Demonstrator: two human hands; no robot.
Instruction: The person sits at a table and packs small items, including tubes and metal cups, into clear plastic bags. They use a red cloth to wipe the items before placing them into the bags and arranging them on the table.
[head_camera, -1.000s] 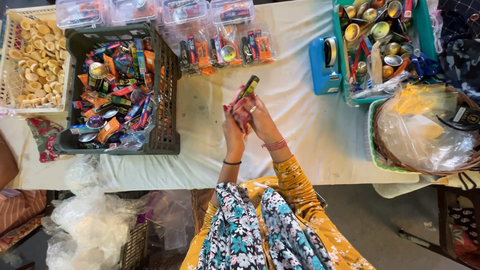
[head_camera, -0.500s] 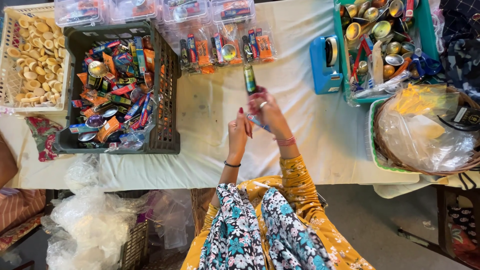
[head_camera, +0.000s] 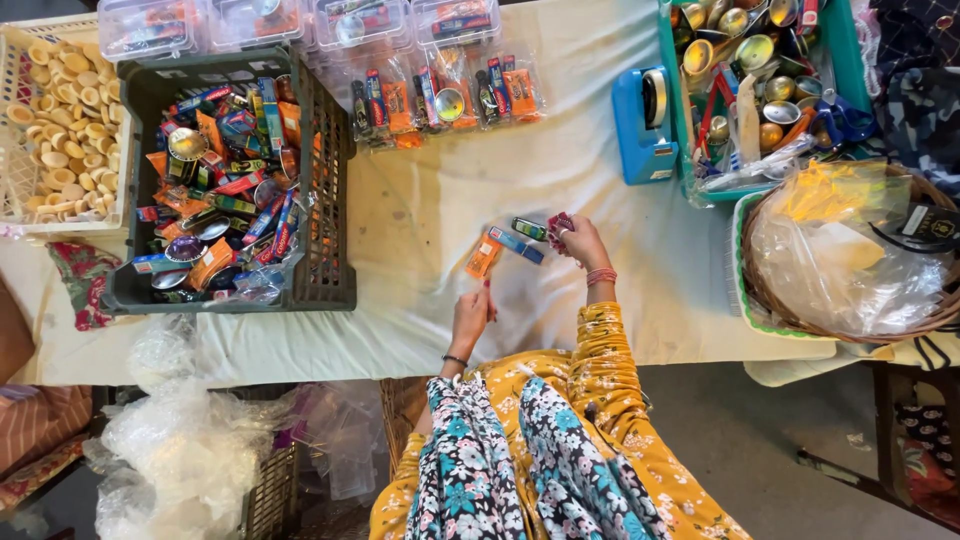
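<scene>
Head view: the right hand (head_camera: 583, 243) grips a red packet (head_camera: 558, 226). Three small packs (head_camera: 508, 243) lie in a row just left of it, long axes slanting. The left hand (head_camera: 470, 315), nearer the orange pack (head_camera: 483, 256), looks empty.

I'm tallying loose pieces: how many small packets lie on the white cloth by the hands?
3: an orange packet, a blue packet beside it, and a green-black one nearest the right hand, which may hide more.

Orange packet (head_camera: 483, 256), blue packet (head_camera: 517, 243), green packet (head_camera: 529, 229); white tablecloth (head_camera: 440, 200); dark grey crate (head_camera: 330, 250); yellow floral sleeve (head_camera: 610, 360).
</scene>
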